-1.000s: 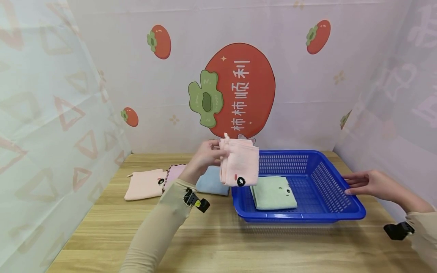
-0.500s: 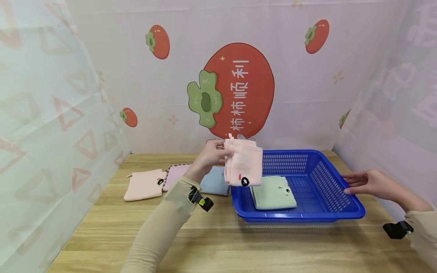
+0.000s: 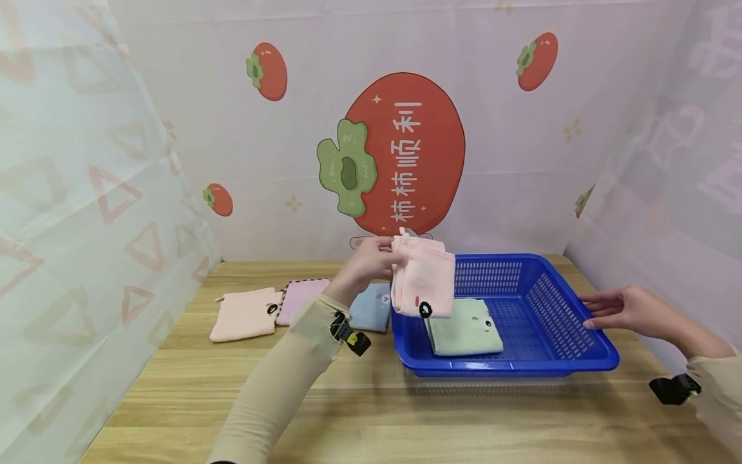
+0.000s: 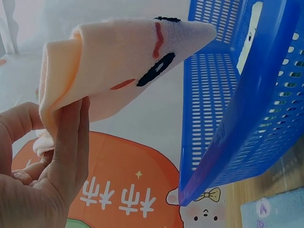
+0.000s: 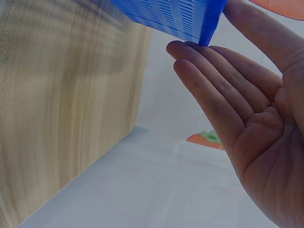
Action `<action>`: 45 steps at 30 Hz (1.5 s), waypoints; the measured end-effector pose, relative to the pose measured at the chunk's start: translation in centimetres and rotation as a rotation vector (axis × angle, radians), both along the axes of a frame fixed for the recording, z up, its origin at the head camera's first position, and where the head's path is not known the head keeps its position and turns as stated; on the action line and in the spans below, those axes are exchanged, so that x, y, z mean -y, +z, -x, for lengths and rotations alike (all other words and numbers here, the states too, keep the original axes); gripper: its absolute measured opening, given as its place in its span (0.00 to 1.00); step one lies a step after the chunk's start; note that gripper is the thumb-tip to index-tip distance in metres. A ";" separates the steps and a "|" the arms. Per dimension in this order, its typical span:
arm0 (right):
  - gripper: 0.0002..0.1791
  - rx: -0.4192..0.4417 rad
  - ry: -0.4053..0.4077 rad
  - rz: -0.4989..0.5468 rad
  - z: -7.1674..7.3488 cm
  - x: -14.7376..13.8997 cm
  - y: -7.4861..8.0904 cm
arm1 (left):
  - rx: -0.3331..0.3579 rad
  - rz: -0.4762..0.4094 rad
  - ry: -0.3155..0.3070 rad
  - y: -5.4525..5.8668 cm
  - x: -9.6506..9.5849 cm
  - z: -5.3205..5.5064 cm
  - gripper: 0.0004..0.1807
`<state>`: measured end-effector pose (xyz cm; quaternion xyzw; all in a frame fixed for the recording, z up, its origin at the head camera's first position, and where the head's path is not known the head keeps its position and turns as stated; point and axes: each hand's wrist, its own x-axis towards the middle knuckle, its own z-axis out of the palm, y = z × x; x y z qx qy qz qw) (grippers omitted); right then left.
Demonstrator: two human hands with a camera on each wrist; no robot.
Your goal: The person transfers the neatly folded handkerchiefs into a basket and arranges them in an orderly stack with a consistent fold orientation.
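Note:
A folded pale pink towel (image 3: 426,274) with an embroidered eye hangs over the left side of the blue plastic basket (image 3: 510,367). My left hand (image 3: 371,261) pinches it by its left edge, thumb on one face and fingers on the other, as the left wrist view shows. Inside the basket, on its left, lies a folded light green towel (image 3: 466,328). At the basket's right rim is my right hand (image 3: 628,314); in the right wrist view the rim sits between its thumb and its nearly straight fingers (image 5: 209,90).
Left of the basket, a peach towel (image 3: 243,316), a lilac towel (image 3: 301,299) with a checked border and a blue towel (image 3: 371,309) lie in a row on the wooden table (image 3: 371,419). A printed cloth backdrop (image 3: 493,193) stands behind, with cloth walls at both sides.
My left hand has carried the pink towel a little to the right, further over the basket, uncovering more of the lilac and blue towels. The right hand stays at the rim.

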<state>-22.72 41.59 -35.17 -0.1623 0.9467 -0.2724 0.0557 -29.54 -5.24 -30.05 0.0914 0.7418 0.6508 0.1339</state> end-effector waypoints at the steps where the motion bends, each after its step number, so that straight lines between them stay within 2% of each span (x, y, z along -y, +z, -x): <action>1: 0.33 0.001 0.000 -0.001 0.0 0.0 0.0 | -0.003 0.002 -0.004 0.0 -0.1 0.0 0.24; 12: 0.34 0.013 -0.005 -0.004 0.0 0.1 0.1 | -0.015 0.025 -0.053 -0.3 -1.4 0.2 0.21; 20: 0.34 0.012 -0.007 -0.008 0.2 -0.1 -0.1 | -0.022 0.058 -0.063 -0.3 -2.1 0.2 0.19; 29: 0.33 0.012 0.005 0.005 0.1 -0.1 -0.2 | 0.008 0.070 -0.054 -0.2 -3.1 0.2 0.22; 38: 0.34 0.015 0.003 -0.002 0.0 0.0 -0.1 | 0.010 0.103 -0.093 -0.5 -4.0 0.5 0.22; 45: 0.34 0.026 -0.009 -0.008 -0.1 0.2 0.2 | 0.016 0.120 -0.098 -0.6 -4.8 0.7 0.21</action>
